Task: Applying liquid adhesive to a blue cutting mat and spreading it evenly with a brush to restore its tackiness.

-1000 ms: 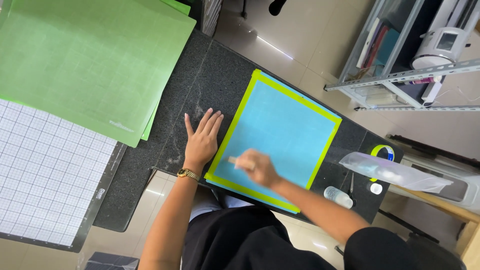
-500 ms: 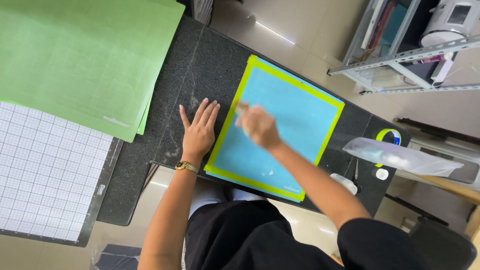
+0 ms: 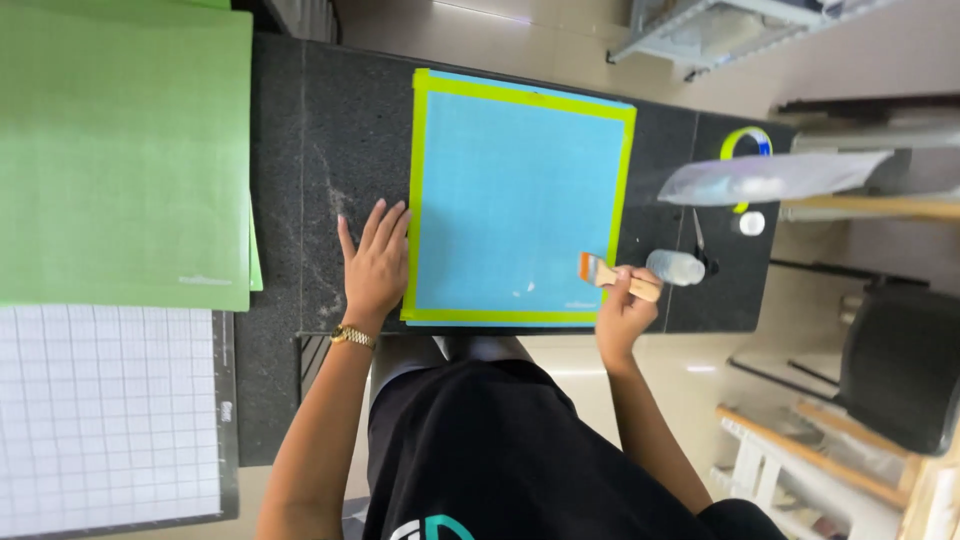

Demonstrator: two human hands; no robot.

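Wooden-handled brush (image 3: pixel 612 275) sits clamped in the right hand (image 3: pixel 622 312), its bristles at the blue mat's (image 3: pixel 515 195) lower right corner. The left hand (image 3: pixel 375 265) lies flat, fingers spread, holding nothing, pressing the mat's left edge on the dark stone counter (image 3: pixel 330 130). Beyond lies a clear plastic bag (image 3: pixel 765 178).

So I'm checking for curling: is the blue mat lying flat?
Flat: the blue mat lies spread on the dark counter, no corner lifted.

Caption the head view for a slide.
Left hand flat beside a blue cutting mat; right hand holds a small brush at its corner.
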